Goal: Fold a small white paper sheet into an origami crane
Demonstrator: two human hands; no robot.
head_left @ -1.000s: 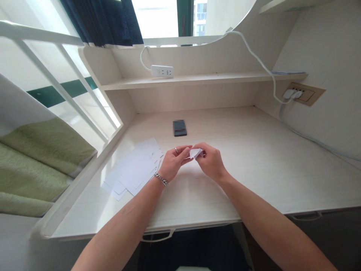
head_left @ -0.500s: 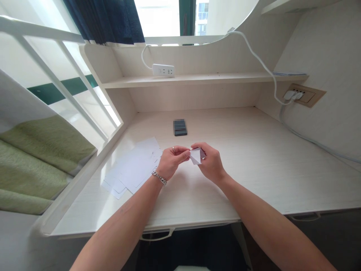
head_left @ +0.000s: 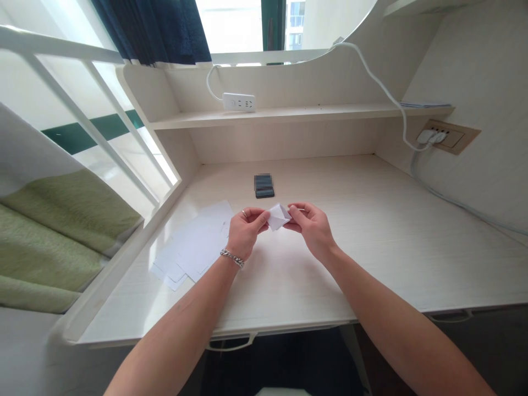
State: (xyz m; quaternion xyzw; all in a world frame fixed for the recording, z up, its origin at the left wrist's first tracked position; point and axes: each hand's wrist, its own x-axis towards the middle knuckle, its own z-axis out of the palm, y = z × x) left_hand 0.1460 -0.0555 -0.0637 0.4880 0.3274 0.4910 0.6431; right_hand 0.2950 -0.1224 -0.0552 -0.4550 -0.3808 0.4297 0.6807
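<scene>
At frame centre, the left hand (head_left: 245, 231) and right hand (head_left: 314, 226) hold a folded paper (head_left: 278, 216) above the worktop (head_left: 371, 247), fingers clamped on opposite corners, probably to leave its creases free to work.

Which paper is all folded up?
The small paper pinched between the left hand and right hand; the loose sheets lie flat on the desk.

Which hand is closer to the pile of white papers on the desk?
Left. The left hand is just beside the pile of papers; the right hand is farther away, beyond the folded paper both pinch.
</scene>
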